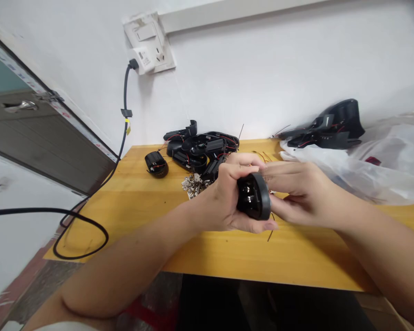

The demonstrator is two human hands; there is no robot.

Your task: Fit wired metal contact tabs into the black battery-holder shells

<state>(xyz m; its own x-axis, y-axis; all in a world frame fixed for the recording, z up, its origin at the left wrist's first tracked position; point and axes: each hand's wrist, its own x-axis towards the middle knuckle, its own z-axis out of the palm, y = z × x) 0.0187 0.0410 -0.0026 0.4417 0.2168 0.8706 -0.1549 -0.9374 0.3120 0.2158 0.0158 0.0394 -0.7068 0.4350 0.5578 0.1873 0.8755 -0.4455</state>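
Head view: looking forward and down at a yellow wooden surface (124,225), both forearms reaching in over it.
Left hand (221,197): nearly closed, fingers curled under and thumb across the top, gripping a round black plastic housing (252,196).
Right hand (305,195): partly open, fingers spread, with the thumb below and the other fingers above, pinching the housing's wide rim.
Housing: held between both hands above the middle of the surface, its dark face with shiny raised parts toward the left hand.
Just behind the hands: a heap of black plastic parts with red wires (202,149) and a pile of small metal pieces (193,185).
Further left: one black cylindrical housing (156,164).
Right: more black parts with red wires (326,126) on a white plastic bag (376,161).
Loose: a thin dark wire (269,235) on the surface below the hands.
Wall: a switch and socket panel (150,41), with a black cable (125,96) plugged in, carrying a yellow tag (127,120).
Writing: a white label (141,59) at the plug has print too small to read; small marking on the right-hand black parts is also unreadable.
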